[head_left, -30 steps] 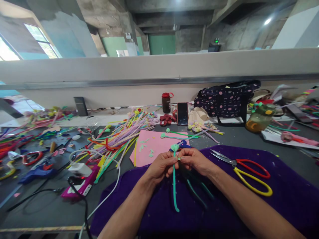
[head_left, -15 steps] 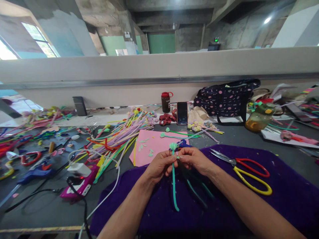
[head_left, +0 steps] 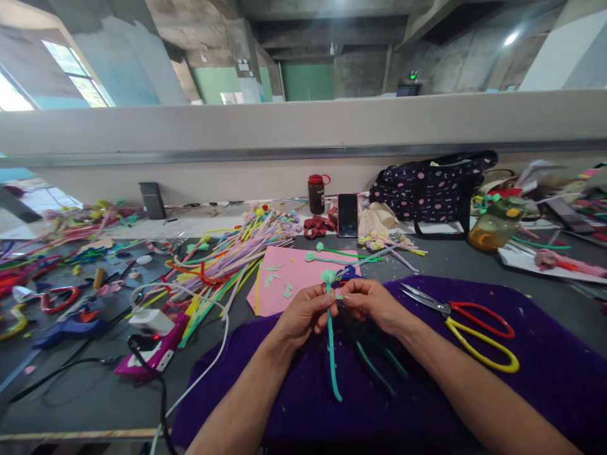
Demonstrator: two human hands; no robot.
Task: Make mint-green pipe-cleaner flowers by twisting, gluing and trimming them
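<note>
craft workshop: scissors [head_left: 444, 308], fuzzy stems [head_left: 237, 253]

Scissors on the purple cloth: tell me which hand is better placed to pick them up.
Probably the right hand: the scissors lie on its side, nearer to it, though it pinches a small green piece. The left hand is farther off and holds the green stem.

Left forearm [head_left: 241, 397]: bare, slants up and inward from lower edge of view.
Left wrist [head_left: 281, 342]: nearly in line with forearm.
Left hand [head_left: 306, 313]: fingers curled, thumb pressed in a pinch.
Right forearm [head_left: 462, 385]: bare, slants up and leftward from lower right.
Right wrist [head_left: 406, 323]: nearly straight.
Right hand [head_left: 368, 300]: thumb and fingertips pinched together.
Spacing: fingertips close, facing; contact unclear.
</note>
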